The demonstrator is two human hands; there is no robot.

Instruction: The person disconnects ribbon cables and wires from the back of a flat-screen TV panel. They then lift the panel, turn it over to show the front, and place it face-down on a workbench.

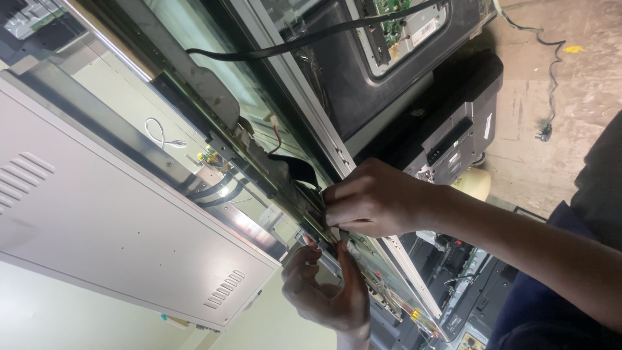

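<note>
1. Workshop floor is bare concrete at top right, with a loose black power cord trailing across it; the view is tilted hard, so everything reads diagonal.
2. Nearest: person's dark sleeve and torso fill the right edge, cut off by the frame.
3. Left hand comes up from the bottom edge, wrist cropped, fingers curled loosely under the panel edge. Can't tell whether it grips anything.
4. Right hand is pinched tight on a small white connector, touching the narrow circuit strip that runs along the metal frame rail. Connector is mostly hidden by the fingertips; pins and cable not readable.
5. Just up the strip: black flat cable and a red wire, partly behind a bracket.
6. Left of the rail: grey vented cover plate, close to the hands, little side room there. White wire loop lies above it.
7. Far: black TV back shell with an exposed green board, cropped at the top edge.
</note>
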